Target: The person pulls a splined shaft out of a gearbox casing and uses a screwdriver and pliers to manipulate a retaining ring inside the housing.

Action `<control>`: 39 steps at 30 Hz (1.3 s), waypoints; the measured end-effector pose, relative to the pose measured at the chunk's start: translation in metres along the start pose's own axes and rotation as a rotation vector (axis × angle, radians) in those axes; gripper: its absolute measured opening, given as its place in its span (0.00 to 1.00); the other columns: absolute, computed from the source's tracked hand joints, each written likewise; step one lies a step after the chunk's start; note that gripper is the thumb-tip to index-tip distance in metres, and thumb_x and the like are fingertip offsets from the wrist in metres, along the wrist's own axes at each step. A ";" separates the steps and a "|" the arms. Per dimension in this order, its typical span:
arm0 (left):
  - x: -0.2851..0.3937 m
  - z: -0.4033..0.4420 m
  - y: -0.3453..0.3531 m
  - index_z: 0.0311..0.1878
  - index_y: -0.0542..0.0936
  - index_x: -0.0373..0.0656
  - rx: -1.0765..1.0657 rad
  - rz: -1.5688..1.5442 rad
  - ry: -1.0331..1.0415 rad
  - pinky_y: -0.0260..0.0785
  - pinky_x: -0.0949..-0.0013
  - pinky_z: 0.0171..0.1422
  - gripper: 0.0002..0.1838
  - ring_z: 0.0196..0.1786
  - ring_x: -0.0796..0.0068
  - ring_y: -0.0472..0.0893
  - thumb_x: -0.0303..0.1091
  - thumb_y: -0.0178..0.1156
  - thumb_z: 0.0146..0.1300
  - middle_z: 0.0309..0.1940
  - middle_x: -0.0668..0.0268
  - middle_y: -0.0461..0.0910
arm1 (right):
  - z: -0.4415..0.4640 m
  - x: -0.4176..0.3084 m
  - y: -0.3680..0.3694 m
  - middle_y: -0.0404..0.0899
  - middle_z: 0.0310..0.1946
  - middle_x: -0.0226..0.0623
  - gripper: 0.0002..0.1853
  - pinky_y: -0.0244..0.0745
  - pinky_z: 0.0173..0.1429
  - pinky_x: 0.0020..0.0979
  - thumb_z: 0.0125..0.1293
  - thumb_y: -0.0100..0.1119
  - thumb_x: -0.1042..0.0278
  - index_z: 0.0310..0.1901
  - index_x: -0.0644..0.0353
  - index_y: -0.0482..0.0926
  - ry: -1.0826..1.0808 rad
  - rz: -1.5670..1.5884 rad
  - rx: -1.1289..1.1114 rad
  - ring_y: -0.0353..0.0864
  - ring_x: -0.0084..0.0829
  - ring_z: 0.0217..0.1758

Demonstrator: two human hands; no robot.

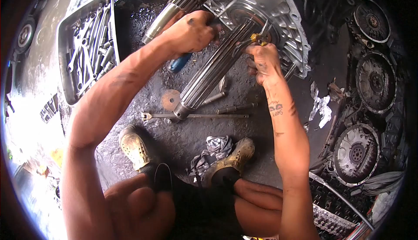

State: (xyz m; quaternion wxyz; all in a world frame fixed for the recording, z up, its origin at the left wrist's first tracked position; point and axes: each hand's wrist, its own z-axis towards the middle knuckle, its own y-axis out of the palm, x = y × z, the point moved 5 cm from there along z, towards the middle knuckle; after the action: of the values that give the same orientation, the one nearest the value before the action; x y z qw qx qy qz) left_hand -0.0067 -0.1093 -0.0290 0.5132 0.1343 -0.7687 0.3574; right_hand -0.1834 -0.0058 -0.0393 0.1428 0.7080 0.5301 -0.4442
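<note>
Ribbed silver metal housing (pixel 289 31) beyond left grip (pixel 191 32) and right grip (pixel 263 61), long splined shaft (pixel 220 62), grey, grease-darkened, between the two, left curled, cannot tell if pinching anything, right clenched on yellow-marked metal tool (pixel 256 37), inverted forearm lettering (pixel 277 110), apparently SHIFT

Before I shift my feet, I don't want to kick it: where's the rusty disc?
In the head view, the rusty disc lies on the floor left of centre, beside the lower end of the splined shaft, just beyond the long bar.
</note>
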 end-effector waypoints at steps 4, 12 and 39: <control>-0.007 -0.011 0.001 0.65 0.68 0.34 -0.201 -0.230 -0.094 0.73 0.66 0.54 0.29 0.43 0.69 0.81 0.42 0.59 0.66 0.42 0.59 0.82 | 0.000 0.003 0.000 0.63 0.13 0.23 0.06 0.58 0.13 0.28 0.48 0.62 0.73 0.19 0.58 0.74 0.017 -0.026 0.003 0.61 0.20 0.12; -0.003 -0.036 -0.008 0.60 0.72 0.41 0.024 0.256 0.300 0.70 0.65 0.48 0.24 0.41 0.71 0.78 0.46 0.56 0.68 0.44 0.57 0.78 | 0.000 0.005 0.001 0.69 0.19 0.21 0.06 0.49 0.17 0.23 0.56 0.57 0.76 0.34 0.59 0.83 0.047 -0.009 -0.005 0.56 0.15 0.14; 0.004 -0.025 -0.033 0.60 0.72 0.41 -0.097 -0.342 -0.243 0.60 0.82 0.16 0.25 0.19 0.89 0.67 0.50 0.51 0.71 0.26 0.72 0.70 | 0.005 0.007 0.000 0.60 0.17 0.17 0.04 0.44 0.17 0.22 0.56 0.61 0.73 0.34 0.58 0.81 0.058 0.056 -0.014 0.52 0.13 0.14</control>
State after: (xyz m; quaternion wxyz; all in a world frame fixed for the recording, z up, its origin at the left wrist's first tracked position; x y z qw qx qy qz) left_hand 0.0276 -0.1150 -0.0069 0.4758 0.2801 -0.8072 0.2088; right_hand -0.1851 -0.0045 -0.0477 0.1448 0.7340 0.5171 -0.4157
